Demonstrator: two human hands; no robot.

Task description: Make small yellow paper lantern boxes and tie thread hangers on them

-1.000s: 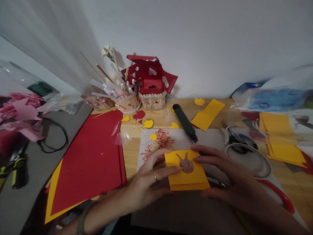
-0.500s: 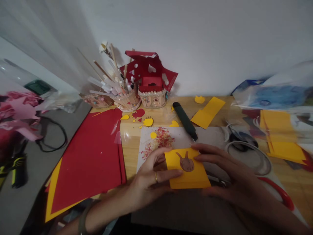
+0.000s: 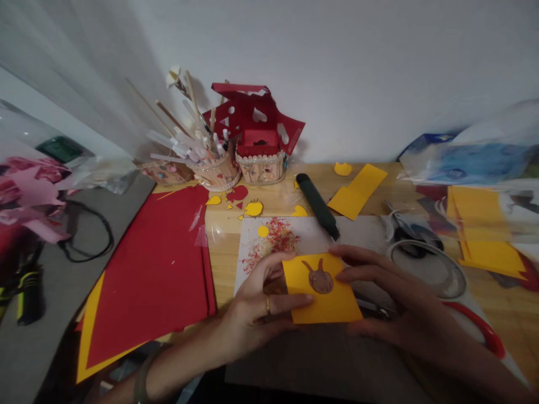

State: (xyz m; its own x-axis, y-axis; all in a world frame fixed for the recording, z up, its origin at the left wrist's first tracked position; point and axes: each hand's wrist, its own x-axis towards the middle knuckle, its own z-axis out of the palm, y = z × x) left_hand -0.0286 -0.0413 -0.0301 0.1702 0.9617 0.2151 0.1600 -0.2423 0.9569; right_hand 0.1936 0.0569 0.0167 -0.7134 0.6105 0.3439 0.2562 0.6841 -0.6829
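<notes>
A folded yellow card (image 3: pixel 326 294) with a brown rabbit-like shape (image 3: pixel 320 279) stuck on its face lies on a grey board near the table's front edge. My left hand (image 3: pixel 256 311), with a ring on one finger, grips the card's left edge, fingers over its face and top. My right hand (image 3: pixel 391 297) holds the card's right side, with fingertips resting on its top right corner and the thumb underneath.
A black craft knife (image 3: pixel 319 206) lies just beyond the card. Large red sheets (image 3: pixel 160 269) cover the left of the table. Stick-built pots of tools (image 3: pixel 214 163) and a red paper house (image 3: pixel 256 120) stand at the back. Yellow paper (image 3: pixel 357 191), a metal ring (image 3: pixel 429 269) and bags lie to the right.
The card's lower flap has been pressed flat, so the two layers no longer show apart. Both hands stay on the card in nearly the same place.
</notes>
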